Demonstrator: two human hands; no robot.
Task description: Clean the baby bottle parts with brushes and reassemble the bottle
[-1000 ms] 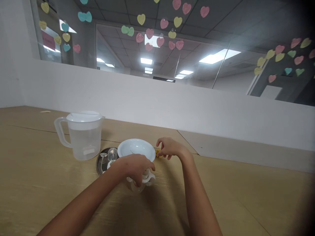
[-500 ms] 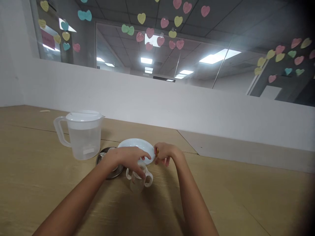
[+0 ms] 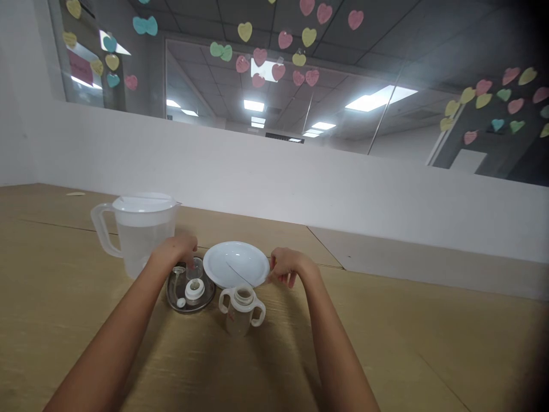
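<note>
Hands reach over a wooden surface, with a white plate as the landmark. Just left of the plate sits a round metal tray holding small bottle parts, among them a clear cap and a white collar. The left hand hovers over the tray's far edge, fingers curled down at the clear cap; whether they grip it cannot be told. The right hand rests at the plate's right rim, fingers pinched together on something thin. Directly in front of the plate stands an open two-handled baby bottle, untouched. Farther left of the plate stands a clear lidded pitcher.
</note>
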